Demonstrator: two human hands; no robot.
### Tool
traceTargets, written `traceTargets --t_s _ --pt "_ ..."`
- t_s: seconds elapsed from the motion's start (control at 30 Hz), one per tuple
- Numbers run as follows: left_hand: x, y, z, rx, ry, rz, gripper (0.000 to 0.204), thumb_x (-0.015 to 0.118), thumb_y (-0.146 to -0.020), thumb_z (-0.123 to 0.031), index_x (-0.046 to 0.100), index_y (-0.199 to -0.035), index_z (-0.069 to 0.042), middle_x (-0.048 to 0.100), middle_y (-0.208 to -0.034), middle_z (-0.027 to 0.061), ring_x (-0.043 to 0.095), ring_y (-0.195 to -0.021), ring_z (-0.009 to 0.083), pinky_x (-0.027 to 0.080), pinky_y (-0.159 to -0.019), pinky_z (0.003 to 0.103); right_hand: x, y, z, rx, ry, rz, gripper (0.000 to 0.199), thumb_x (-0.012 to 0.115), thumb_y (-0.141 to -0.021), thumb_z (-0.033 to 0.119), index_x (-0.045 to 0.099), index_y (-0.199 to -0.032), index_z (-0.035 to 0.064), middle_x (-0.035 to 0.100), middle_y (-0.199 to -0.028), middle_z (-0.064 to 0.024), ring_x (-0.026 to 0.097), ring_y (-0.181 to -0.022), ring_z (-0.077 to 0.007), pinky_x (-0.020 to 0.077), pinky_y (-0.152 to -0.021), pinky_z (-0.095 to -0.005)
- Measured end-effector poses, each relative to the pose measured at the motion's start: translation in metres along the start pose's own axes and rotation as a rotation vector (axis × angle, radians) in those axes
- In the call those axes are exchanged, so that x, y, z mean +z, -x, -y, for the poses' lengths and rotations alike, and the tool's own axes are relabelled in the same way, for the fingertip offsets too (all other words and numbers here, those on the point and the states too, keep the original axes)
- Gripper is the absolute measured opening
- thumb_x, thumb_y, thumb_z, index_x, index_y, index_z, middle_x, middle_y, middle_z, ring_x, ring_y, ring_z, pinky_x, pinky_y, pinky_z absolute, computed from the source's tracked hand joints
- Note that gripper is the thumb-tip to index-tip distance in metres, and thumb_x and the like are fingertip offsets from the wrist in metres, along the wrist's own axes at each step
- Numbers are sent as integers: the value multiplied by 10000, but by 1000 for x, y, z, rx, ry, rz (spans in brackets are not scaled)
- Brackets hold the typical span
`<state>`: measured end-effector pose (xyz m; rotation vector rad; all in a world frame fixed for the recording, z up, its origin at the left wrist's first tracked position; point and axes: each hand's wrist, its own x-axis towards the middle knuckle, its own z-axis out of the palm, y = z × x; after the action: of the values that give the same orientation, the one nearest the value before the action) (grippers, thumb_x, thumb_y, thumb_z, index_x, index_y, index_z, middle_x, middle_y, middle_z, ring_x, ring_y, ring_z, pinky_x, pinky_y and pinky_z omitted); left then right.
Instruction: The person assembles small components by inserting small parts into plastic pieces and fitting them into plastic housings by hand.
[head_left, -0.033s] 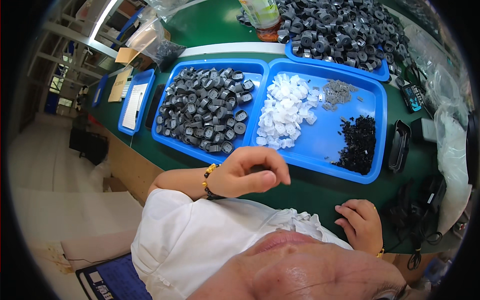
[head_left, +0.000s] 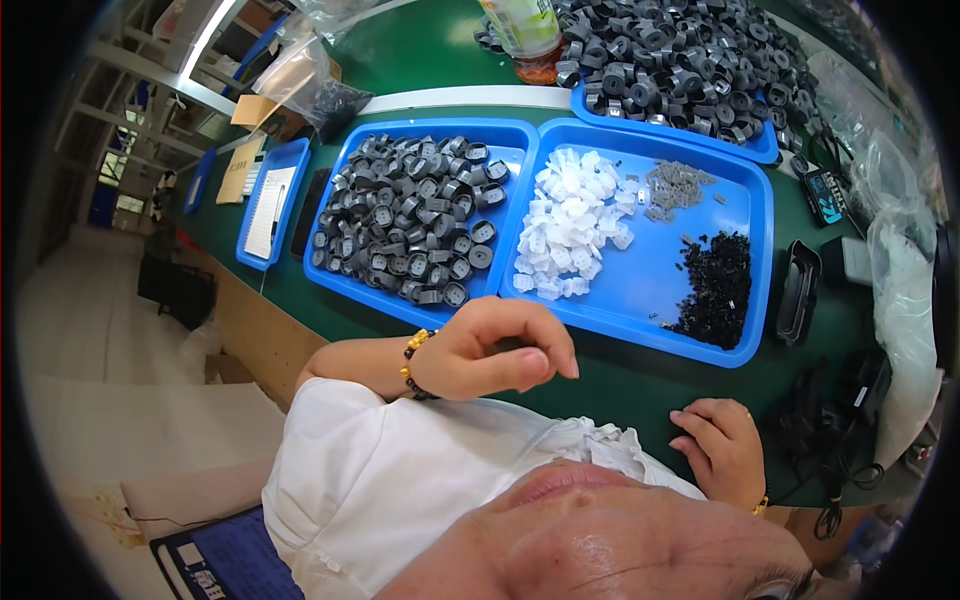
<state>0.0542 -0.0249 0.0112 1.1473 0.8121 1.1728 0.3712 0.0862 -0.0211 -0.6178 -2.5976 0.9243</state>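
Observation:
My left hand (head_left: 500, 350) hovers in front of the near edges of two blue trays, fingers curved and thumb apart, with nothing visible between them. Low at the right, my right hand (head_left: 722, 450) rests by the table's near edge, its fingers loosely bent and no object showing in it. The left tray (head_left: 512, 160) holds a heap of dark grey round plastic caps (head_left: 410, 220). In the right tray (head_left: 640, 290) lie white translucent plastic pieces (head_left: 572, 215), small grey parts (head_left: 676, 187) and a pile of tiny black parts (head_left: 715, 290).
Behind, another blue tray (head_left: 640, 116) is heaped with grey caps, beside a jar (head_left: 527, 40). A small tray with paper (head_left: 268, 210) sits at left. A black plastic case (head_left: 798, 290), black cables (head_left: 830, 430) and clear plastic bags (head_left: 900, 290) lie at right.
My left hand has shifted very slightly toward me. The right hand and the trays stay where they were.

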Motion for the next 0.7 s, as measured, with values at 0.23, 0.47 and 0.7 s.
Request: traceTargets --t_s 0.23,0.47,0.7 --pt "17 2 -51 393 -82 183 345 540 -866 84 566 -1208 52 605 -721 67 502 -505 124 360 -439 278 0 1 1 5 5 4 279 758 -706 99 685 -970 46 630 -940 -73 601 -855 -265 461 -741 -372" --pt "32 -11 -92 316 -221 340 565 492 -776 119 611 -1210 -225 573 -655 78 373 -399 114 273 -364 232 0 1 1 -6 3 7 276 751 -714 99 683 -976 46 628 -944 -72 600 -858 -266 460 -743 -373" --pt "21 -26 -71 640 -268 480 221 544 -905 -15 667 -1084 -60 515 -744 72 457 -485 175 339 -399 263 0 0 0 0 17 26 283 749 -715 104 682 -985 50 630 -946 -70 599 -861 -264 459 -742 -369"
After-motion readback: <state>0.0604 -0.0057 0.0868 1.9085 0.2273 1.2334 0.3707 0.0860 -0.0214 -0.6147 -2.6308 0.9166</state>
